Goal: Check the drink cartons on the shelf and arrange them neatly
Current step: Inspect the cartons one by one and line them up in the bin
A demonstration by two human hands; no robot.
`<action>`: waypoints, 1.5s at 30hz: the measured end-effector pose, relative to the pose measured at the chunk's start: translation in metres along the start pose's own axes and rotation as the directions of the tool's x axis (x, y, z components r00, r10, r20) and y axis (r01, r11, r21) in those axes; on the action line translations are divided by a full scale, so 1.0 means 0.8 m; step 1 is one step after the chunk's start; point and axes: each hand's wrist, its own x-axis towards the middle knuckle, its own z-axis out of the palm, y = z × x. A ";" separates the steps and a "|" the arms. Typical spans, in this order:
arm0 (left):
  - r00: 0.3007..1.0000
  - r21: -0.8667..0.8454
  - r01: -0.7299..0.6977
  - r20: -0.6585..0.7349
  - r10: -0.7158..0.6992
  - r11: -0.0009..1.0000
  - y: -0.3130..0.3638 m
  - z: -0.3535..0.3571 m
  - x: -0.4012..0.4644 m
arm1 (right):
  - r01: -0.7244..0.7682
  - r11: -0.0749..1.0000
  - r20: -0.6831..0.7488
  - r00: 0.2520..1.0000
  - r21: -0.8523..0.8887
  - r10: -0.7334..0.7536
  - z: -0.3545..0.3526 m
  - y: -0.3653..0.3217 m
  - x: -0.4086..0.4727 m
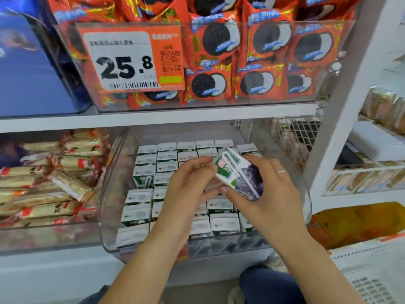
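Several small green-and-white drink cartons [140,196] stand in rows inside a clear plastic bin [114,235] on the lower shelf. Above them I hold one carton [237,173] tilted on its side, its straw and blueberry picture facing me. My right hand [269,194] grips it from below and behind. The fingertips of my left hand [186,187] pinch its left end. Both hands hide the cartons in the middle of the bin.
Wrapped biscuit packs [50,185] fill the bin to the left. An upper bin of red cookie packets [219,62] carries a 25.8 price tag [125,62]. A white shelf post [341,106] stands to the right, with a further shelf unit beyond it.
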 end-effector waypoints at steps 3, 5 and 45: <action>0.999 0.020 -0.022 0.032 0.021 1.000 0.002 -0.005 -0.002 | 0.011 1.000 -0.018 1.000 -0.018 -0.011 0.002 -0.003 -0.001; 0.998 0.022 -0.012 0.055 0.011 1.000 0.004 -0.008 -0.002 | 0.017 1.000 -0.033 0.999 -0.005 -0.017 0.002 -0.005 -0.002; 0.964 0.365 -0.188 0.247 0.099 0.912 -0.001 -0.021 0.008 | -0.421 0.659 0.299 0.907 0.624 0.297 -0.019 -0.008 0.004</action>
